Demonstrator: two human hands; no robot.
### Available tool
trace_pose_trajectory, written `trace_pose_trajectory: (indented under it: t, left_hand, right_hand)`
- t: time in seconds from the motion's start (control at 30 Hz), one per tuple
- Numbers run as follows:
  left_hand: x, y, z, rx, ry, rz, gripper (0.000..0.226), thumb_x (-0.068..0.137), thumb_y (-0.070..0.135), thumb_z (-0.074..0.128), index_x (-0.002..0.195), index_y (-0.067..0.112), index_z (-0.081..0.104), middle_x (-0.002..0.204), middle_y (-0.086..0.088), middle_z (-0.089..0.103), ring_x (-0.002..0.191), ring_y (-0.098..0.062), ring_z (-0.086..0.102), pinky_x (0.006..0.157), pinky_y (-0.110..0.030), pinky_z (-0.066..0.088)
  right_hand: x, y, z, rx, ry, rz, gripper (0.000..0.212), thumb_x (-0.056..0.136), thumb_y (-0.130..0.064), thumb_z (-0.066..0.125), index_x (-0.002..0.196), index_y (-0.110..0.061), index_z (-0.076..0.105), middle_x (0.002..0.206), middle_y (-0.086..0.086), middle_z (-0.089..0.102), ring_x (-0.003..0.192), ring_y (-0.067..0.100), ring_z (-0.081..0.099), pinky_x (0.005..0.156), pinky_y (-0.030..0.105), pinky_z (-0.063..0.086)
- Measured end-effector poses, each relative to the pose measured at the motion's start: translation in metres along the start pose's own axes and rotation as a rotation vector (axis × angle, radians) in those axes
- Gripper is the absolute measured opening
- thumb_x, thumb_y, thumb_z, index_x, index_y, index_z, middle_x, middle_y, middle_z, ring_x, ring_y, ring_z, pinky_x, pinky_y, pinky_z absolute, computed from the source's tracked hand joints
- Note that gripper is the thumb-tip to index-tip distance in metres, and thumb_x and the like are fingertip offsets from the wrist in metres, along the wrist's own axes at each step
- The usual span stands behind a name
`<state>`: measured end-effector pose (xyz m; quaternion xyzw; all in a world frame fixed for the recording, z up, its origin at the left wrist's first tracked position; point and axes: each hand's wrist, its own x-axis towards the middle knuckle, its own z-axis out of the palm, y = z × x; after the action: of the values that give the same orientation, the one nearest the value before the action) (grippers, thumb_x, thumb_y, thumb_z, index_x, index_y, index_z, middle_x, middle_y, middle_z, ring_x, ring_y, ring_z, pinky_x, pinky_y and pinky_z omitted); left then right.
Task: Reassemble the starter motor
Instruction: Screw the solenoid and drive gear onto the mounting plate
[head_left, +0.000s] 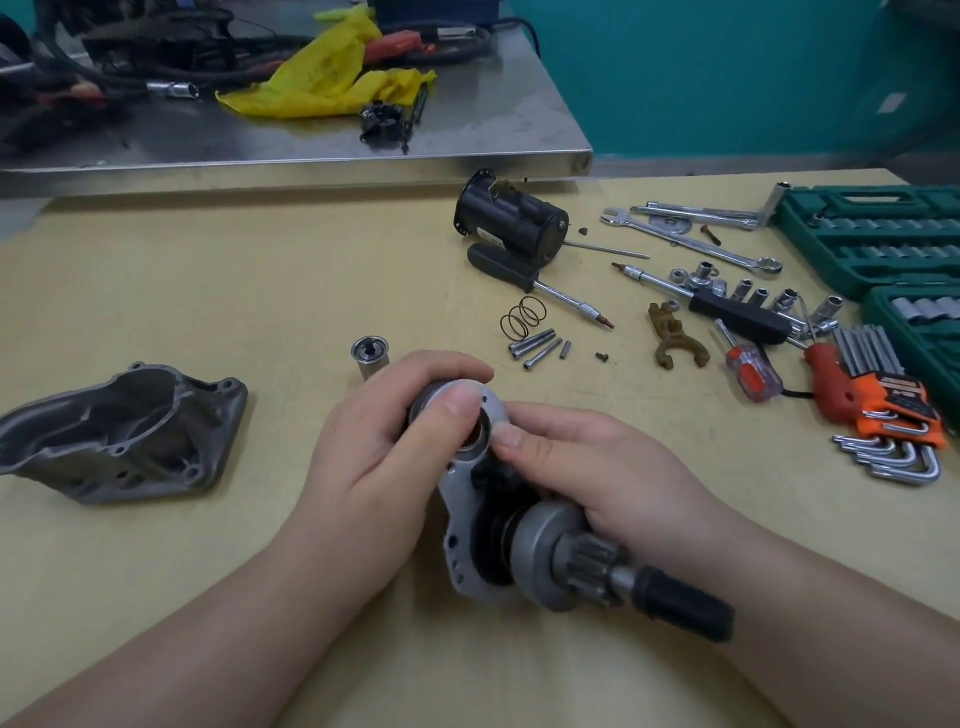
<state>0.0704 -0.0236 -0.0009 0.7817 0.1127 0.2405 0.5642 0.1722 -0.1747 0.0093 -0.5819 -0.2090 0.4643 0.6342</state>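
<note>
Both hands hold the half-built starter assembly (483, 499) low over the bench: the left hand (384, 447) curls round the upper cylinder, thumb on the grey plate's rim, while the right hand (587, 467) grips beside the pinion gear (587, 561), thumb at the plate's round opening. The aluminium nose housing (124, 436) waits left of the left hand. Bolts (535, 345) and a spring (524, 317) lie just beyond the fingers, so seating the parts squarely before fastening looks wise.

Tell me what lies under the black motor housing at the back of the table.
The black motor housing rests across the black handle of a screwdriver, whose shank sticks out toward the spring. A thin rod emerges on its right; how far it runs underneath is hidden.
</note>
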Motion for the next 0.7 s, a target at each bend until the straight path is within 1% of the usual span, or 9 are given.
trace_pose_trajectory:
  t: [0.03,0.13,0.2,0.27,0.4,0.5,0.57,0.63,0.7]
  left_hand:
    - [0.001,0.0,0.003,-0.013,0.018,-0.023,0.024,0.095,0.043,0.057,0.1,0.03,0.077,0.094,0.005,0.076,0.091,-0.012,0.07,0.077,-0.021,0.053]
    - [0.003,-0.001,0.007,-0.055,0.023,-0.044,0.02,0.096,0.023,0.056,0.088,0.017,0.073,0.08,-0.002,0.069,0.078,-0.017,0.064,0.067,-0.024,0.05]
    - [0.003,0.0,0.007,-0.081,0.025,-0.046,0.02,0.095,0.02,0.054,0.085,0.013,0.071,0.077,-0.002,0.067,0.075,-0.017,0.061,0.064,-0.026,0.048]
    - [0.003,0.001,0.007,-0.106,0.04,-0.054,0.021,0.095,0.02,0.055,0.083,0.012,0.07,0.075,-0.002,0.066,0.073,-0.017,0.06,0.062,-0.026,0.048]
    - [0.001,0.005,0.007,-0.168,0.088,-0.051,0.019,0.094,0.019,0.055,0.082,0.015,0.07,0.07,-0.003,0.061,0.066,-0.014,0.055,0.056,-0.021,0.045]
    - [0.0,0.006,0.006,-0.205,0.101,-0.064,0.019,0.093,0.019,0.055,0.083,0.015,0.071,0.07,-0.013,0.058,0.064,-0.012,0.054,0.054,-0.019,0.045]
    - [-0.001,0.007,0.006,-0.216,0.11,-0.101,0.019,0.092,0.021,0.056,0.084,0.015,0.072,0.073,-0.018,0.057,0.063,-0.011,0.055,0.053,-0.018,0.045]
    - [0.0,0.006,0.007,-0.198,0.097,-0.131,0.019,0.091,0.023,0.056,0.084,0.017,0.072,0.072,-0.011,0.057,0.062,-0.006,0.055,0.052,-0.014,0.045]
    - [0.002,0.003,0.005,-0.153,0.046,-0.126,0.019,0.092,0.024,0.054,0.087,0.017,0.072,0.07,0.002,0.06,0.063,-0.003,0.056,0.053,-0.011,0.044]
  right_hand:
    - [0.0,0.0,0.002,0.003,0.011,0.003,0.018,0.098,-0.034,0.067,0.106,-0.04,0.083,0.109,0.003,0.082,0.105,0.02,0.078,0.093,0.035,0.062]
    - [-0.003,-0.001,0.008,0.052,0.031,0.034,0.027,0.103,-0.026,0.062,0.097,-0.04,0.084,0.102,0.003,0.083,0.094,0.017,0.08,0.077,0.024,0.062]
    - [-0.007,-0.004,0.01,0.103,0.016,0.047,0.03,0.104,-0.022,0.06,0.097,-0.039,0.085,0.099,0.003,0.083,0.089,0.015,0.08,0.072,0.021,0.061]
    - [-0.008,-0.007,0.011,0.135,-0.002,0.059,0.027,0.103,-0.023,0.061,0.1,-0.034,0.085,0.098,0.004,0.083,0.085,0.014,0.08,0.069,0.02,0.06]
    - [-0.009,-0.009,0.01,0.178,-0.051,0.111,0.024,0.102,-0.028,0.063,0.102,-0.015,0.084,0.092,0.007,0.081,0.077,0.015,0.078,0.065,0.021,0.059]
    - [-0.009,-0.009,0.011,0.19,-0.093,0.126,0.028,0.103,-0.029,0.06,0.095,-0.014,0.082,0.083,0.004,0.079,0.069,0.011,0.075,0.061,0.019,0.058]
    - [-0.009,-0.007,0.011,0.206,-0.101,0.129,0.029,0.104,-0.029,0.06,0.097,-0.01,0.081,0.082,0.005,0.078,0.068,0.013,0.074,0.061,0.021,0.058]
    - [-0.007,-0.003,0.01,0.225,-0.084,0.135,0.032,0.103,-0.03,0.062,0.104,-0.002,0.079,0.091,0.013,0.077,0.076,0.021,0.074,0.065,0.026,0.06]
    - [-0.006,-0.001,0.009,0.211,-0.069,0.144,0.037,0.1,-0.033,0.065,0.11,0.001,0.076,0.097,0.018,0.074,0.083,0.026,0.072,0.07,0.033,0.062]
